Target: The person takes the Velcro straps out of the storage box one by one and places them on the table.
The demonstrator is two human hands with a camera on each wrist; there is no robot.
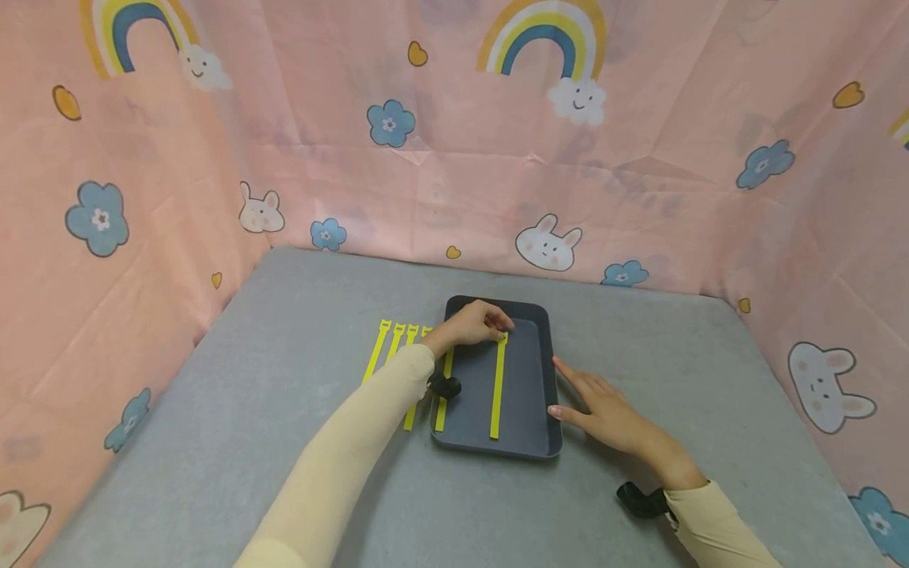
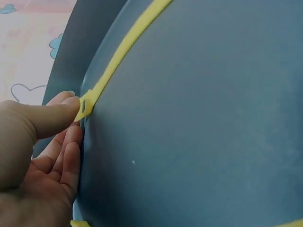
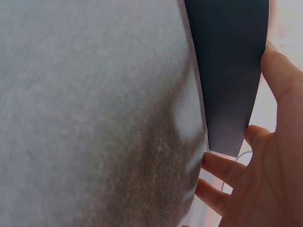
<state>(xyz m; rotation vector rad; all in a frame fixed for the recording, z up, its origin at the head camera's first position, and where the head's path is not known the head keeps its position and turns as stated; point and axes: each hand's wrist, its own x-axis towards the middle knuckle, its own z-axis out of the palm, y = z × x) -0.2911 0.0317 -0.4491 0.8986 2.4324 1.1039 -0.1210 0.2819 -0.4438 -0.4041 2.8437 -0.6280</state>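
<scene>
A dark grey rectangular tray (image 1: 525, 394) lies on the grey table. My left hand (image 1: 472, 322) reaches over its far end and pinches the slotted head of a yellow cable tie (image 1: 499, 386) between thumb and index finger. That strap runs lengthwise along the tray floor towards the near edge. In the left wrist view the thumb (image 2: 57, 120) covers part of the head. Another yellow tie (image 1: 441, 412) lies along the tray's left side, partly hidden by my left wrist. With fingers extended, my right hand (image 1: 604, 414) touches the tray's right rim; the right wrist view shows the tray's outer wall (image 3: 229, 75).
Several more yellow ties (image 1: 376, 351) lie side by side on the table left of the tray, partly behind my left forearm. Pink patterned cloth (image 1: 454, 189) walls the table at the back and both sides. Each wrist wears a black camera (image 1: 641, 500).
</scene>
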